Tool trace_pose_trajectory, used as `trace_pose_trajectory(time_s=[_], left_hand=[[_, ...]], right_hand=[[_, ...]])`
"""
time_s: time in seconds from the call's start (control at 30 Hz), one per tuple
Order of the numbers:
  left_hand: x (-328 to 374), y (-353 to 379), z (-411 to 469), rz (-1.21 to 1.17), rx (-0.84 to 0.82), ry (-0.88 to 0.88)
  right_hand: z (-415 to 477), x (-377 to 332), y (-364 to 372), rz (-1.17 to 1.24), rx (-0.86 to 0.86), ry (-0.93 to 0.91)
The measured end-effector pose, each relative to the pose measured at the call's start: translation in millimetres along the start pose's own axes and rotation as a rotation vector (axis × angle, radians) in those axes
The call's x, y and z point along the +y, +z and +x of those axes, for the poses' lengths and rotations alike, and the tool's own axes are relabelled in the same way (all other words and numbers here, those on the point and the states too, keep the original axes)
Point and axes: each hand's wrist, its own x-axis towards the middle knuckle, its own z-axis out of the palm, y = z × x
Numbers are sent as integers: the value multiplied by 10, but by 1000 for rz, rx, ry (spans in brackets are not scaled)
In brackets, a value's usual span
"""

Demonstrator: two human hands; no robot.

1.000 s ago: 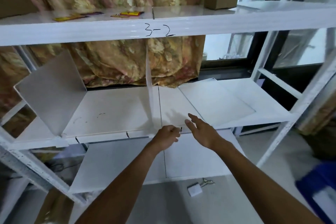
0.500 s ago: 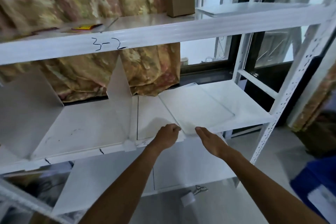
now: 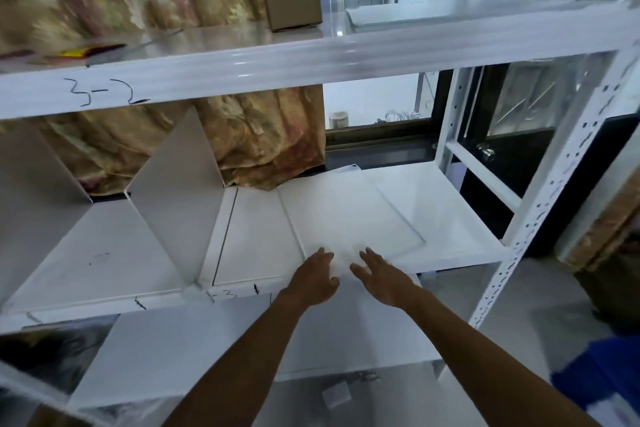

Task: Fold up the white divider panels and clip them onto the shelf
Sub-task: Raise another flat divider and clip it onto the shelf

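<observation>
Your left hand (image 3: 317,279) and right hand (image 3: 381,277) lie side by side on the near edge of the divider panel (image 3: 349,215), fingers fairly straight and clasping nothing. That panel lies flat on the middle shelf (image 3: 450,215), right of an upright divider (image 3: 176,191).

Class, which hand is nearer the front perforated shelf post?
Right. The right hand is at the flat panel's front edge, on the post's side; the left hand lies beside it, farther away.
</observation>
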Motion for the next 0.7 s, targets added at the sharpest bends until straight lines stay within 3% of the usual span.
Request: trace_pose_trajectory(time_s=[0.5, 0.6, 0.7], left_hand=[[-44, 296, 267, 337, 14, 68], [-59, 307, 237, 381, 5, 96], [-61, 302, 218, 420, -13, 140]], right_hand=[[82, 138, -14, -48, -69, -1], [89, 161, -48, 169, 20, 31], [47, 175, -121, 571, 297, 175]])
